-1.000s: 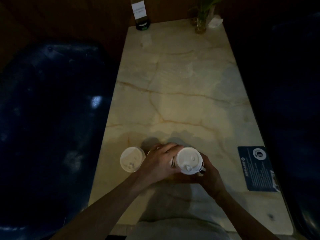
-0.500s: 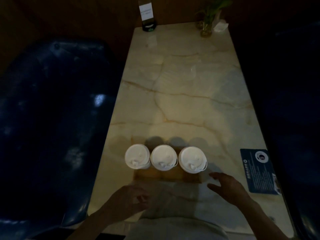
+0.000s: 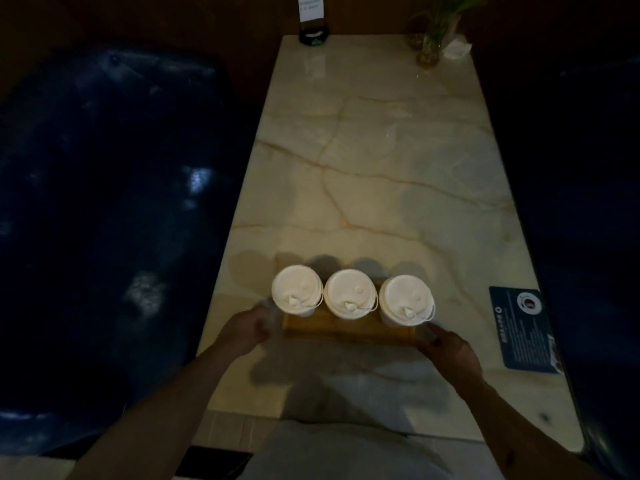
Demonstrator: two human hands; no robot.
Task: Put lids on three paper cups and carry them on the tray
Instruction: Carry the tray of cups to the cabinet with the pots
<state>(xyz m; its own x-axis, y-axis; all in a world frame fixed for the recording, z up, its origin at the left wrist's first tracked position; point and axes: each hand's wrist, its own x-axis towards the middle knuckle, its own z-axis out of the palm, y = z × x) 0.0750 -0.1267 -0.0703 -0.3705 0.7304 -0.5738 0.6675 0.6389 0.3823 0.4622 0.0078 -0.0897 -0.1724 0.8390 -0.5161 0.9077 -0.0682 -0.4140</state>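
Three paper cups with white lids stand side by side on a wooden tray (image 3: 346,330): the left cup (image 3: 297,292), the middle cup (image 3: 349,293) and the right cup (image 3: 405,296). The tray is near the front of a marble table (image 3: 381,168). My left hand (image 3: 246,329) grips the tray's left end, fingers curled beside the left cup. My right hand (image 3: 447,347) holds the tray's right front corner, below the right cup. The dim light hides whether the tray is off the table.
A blue card (image 3: 523,329) lies on the table to the right of the tray. At the far end stand a sign holder (image 3: 312,19) and a small vase with a plant (image 3: 429,46). Dark blue seats (image 3: 104,202) flank the table on both sides.
A second ago both hands were on the middle and right cups. They let go, drew back, and now each holds one end of the tray.
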